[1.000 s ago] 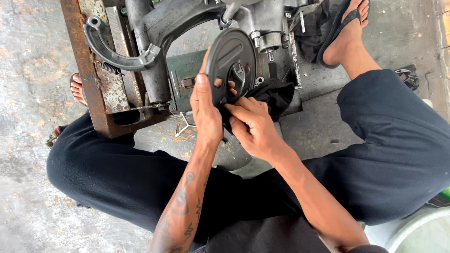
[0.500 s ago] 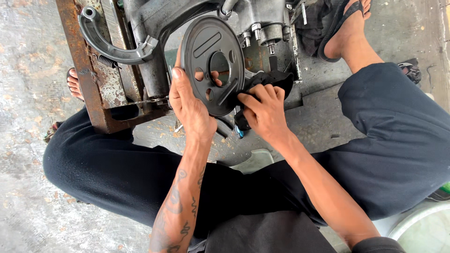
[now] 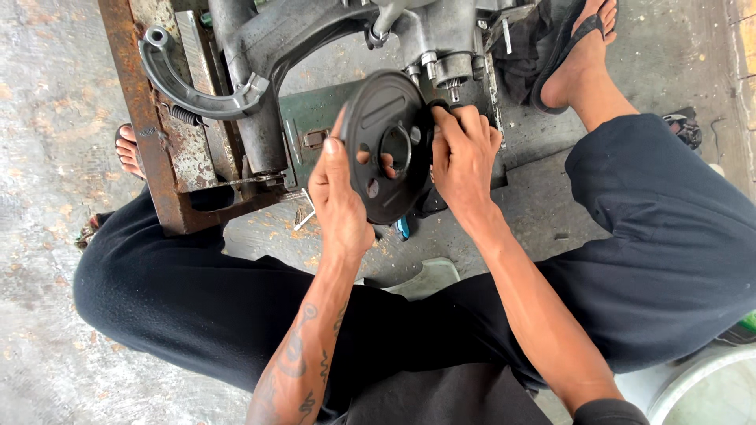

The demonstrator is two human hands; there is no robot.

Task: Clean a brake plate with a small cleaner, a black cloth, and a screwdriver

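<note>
A black round metal disc (image 3: pixel 386 118) with a centre hole and smaller holes is held upright in front of a grey engine casing (image 3: pixel 441 35). My left hand (image 3: pixel 339 197) grips the disc's left rim, with fingers reaching behind it through the holes. My right hand (image 3: pixel 461 157) clasps the disc's right edge together with a black belt-like part, close under the casing's short splined shaft (image 3: pixel 451 85).
The casing rests on a rusty steel frame (image 3: pixel 146 118) with a grey curved arm (image 3: pixel 189 86) and a spring. A green metal box (image 3: pixel 311 126) sits behind the disc. My legs in dark trousers flank the work on concrete floor; a sandalled foot (image 3: pixel 579 55) is at upper right.
Both hands have lifted the disc up and away from me toward the casing's shaft. My right hand moved from below the disc to its right edge.
</note>
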